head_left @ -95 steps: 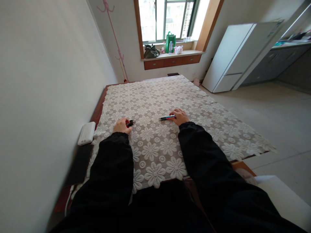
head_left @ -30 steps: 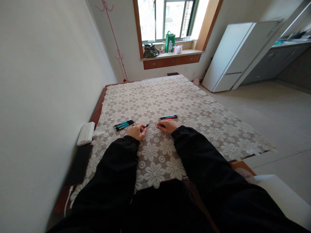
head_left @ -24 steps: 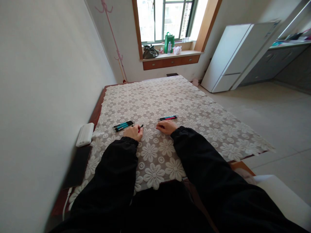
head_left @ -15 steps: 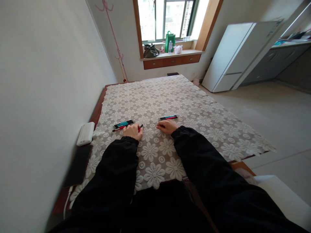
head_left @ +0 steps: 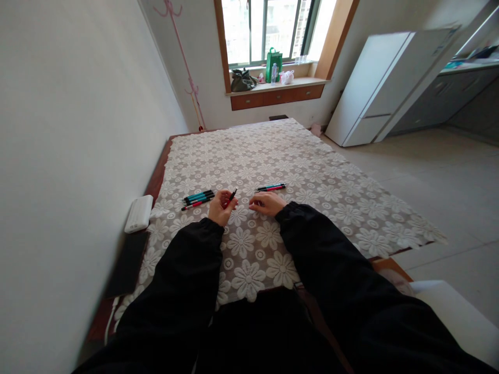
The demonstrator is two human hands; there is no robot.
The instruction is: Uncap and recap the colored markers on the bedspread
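My left hand (head_left: 221, 208) is closed round a dark pen (head_left: 233, 195) with some red on it, its tip pointing up and away from me. Left of that hand lie several teal pens (head_left: 198, 196) side by side, and a red pen (head_left: 197, 202) along their near edge. My right hand (head_left: 265, 203) rests on the flowered lace tablecloth (head_left: 239, 242), fingers loosely bent and holding nothing that I can see. Just beyond its knuckles are another teal pen (head_left: 272, 186) and a red-and-black pen (head_left: 275, 189), lying close together.
Along the wall on the left are a white power bank (head_left: 139, 213) and a black flat object (head_left: 128, 265) with a white cable (head_left: 110, 319). A window sill (head_left: 300, 84) with bags stands beyond the table, and a white fridge (head_left: 380, 83) to the right.
My left hand has lifted away from the left pens and shifted slightly right, turning the held pen more upright. The right hand has barely moved; its fingers look slightly looser.
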